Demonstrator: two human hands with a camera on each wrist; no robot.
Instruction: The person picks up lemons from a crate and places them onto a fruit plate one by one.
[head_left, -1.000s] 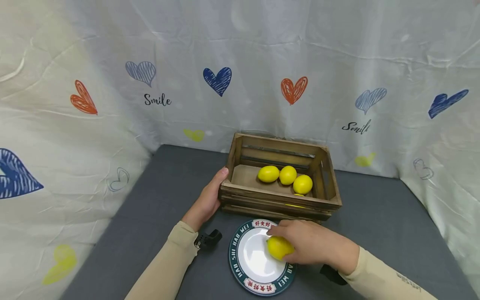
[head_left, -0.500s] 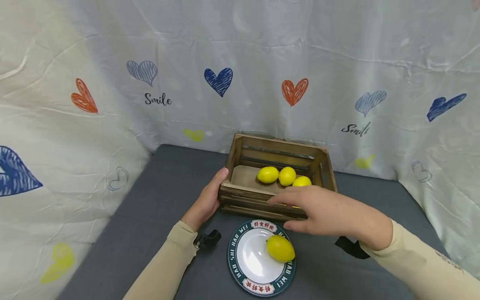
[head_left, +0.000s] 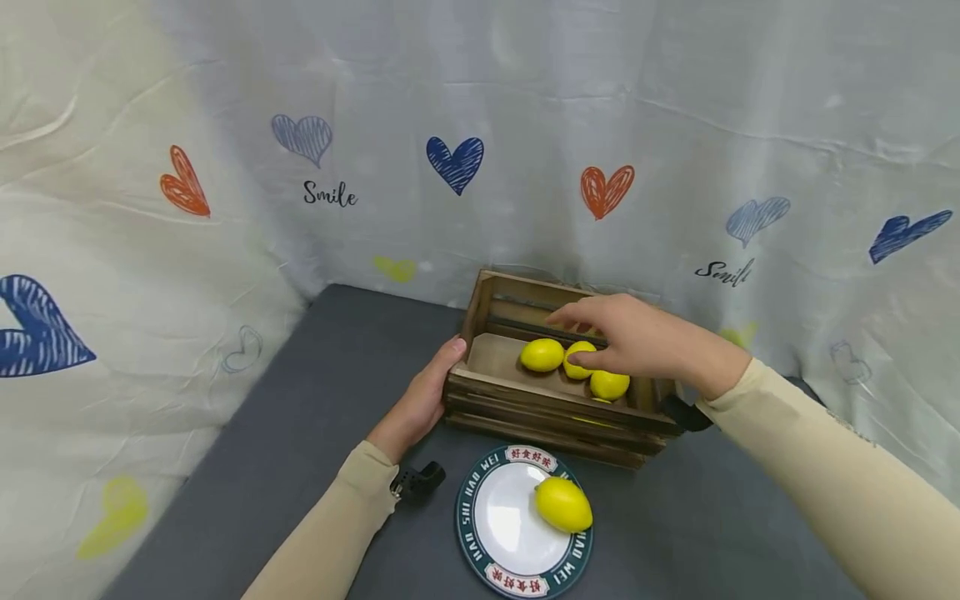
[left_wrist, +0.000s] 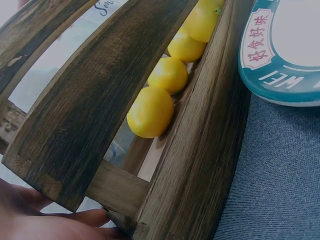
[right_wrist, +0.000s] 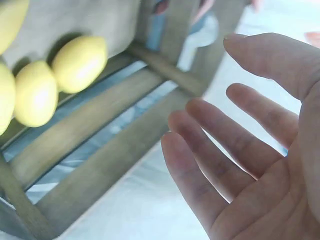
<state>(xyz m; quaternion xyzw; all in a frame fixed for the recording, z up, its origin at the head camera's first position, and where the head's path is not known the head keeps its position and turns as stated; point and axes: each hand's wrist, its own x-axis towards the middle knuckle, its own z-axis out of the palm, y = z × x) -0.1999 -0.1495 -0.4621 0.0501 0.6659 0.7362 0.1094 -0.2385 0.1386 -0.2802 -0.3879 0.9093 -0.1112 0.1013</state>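
Note:
A slatted wooden crate (head_left: 555,410) stands on the dark table with several yellow lemons (head_left: 542,355) inside. My left hand (head_left: 420,396) grips its left end; in the left wrist view some fingers (left_wrist: 90,217) reach round the end slats. Over the crate's right half hovers my right hand (head_left: 645,337), holding nothing. In the right wrist view its palm shows, the fingers (right_wrist: 240,150) spread and slightly bent, apart from the lemons (right_wrist: 80,63). One lemon (head_left: 564,504) lies on the right part of a white plate (head_left: 506,521) with a green lettered rim, in front of the crate.
A pale curtain (head_left: 517,100) printed with hearts and words hangs close behind the crate and along the sides. Grey-blue cloth covers the table (head_left: 322,358), which extends left and right of the crate. A black wrist strap (head_left: 420,481) sits by my left cuff.
My right hand has let go of the lemon on the plate and moved up and away to above the crate. My left hand keeps its grip; the view has shifted slightly.

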